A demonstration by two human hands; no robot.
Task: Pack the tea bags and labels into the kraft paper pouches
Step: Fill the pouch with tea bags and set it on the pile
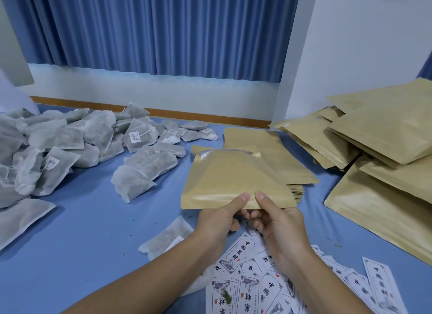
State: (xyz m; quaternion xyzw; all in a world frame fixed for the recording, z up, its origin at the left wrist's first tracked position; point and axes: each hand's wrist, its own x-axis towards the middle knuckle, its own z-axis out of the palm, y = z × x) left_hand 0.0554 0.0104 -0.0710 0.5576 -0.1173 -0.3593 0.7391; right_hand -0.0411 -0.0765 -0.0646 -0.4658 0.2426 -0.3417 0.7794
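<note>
Both hands, left (219, 220) and right (278, 222), pinch the near edge of a kraft pouch (233, 180), thumbs on top and fingers curled beneath. It is lifted above the blue desk (93, 220), its far mouth gaping. This looks like a pouch readied for filling; its contents cannot be seen. Next, one hand must likely let go to fetch from the tea bags (70, 145) heaped well to the left, or the labels (247, 288) scattered just beneath the wrists.

Tan kraft pouch (233, 178); grey tea bags (58, 147); blue striped curtain (152, 28).
</note>
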